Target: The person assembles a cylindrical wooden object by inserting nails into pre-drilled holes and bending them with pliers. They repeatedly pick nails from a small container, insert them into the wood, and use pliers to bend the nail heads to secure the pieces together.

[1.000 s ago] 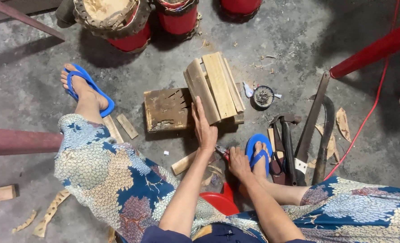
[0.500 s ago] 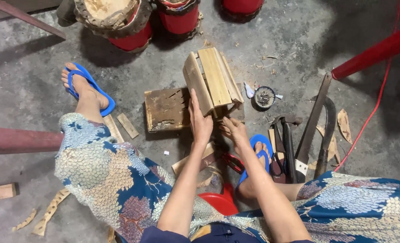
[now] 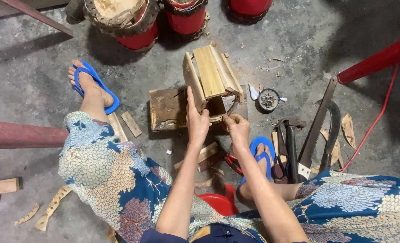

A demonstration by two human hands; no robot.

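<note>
My left hand grips the slatted wooden shell by its side; my right hand pinches its lower rim (light, stiff, likely splintery).

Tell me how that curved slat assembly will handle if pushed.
The slat assembly looks stiff, being flat wooden slats side by side. It is probably light, since it is hollow. It may tip, standing tilted on the block with the left hand steadying it.
</note>
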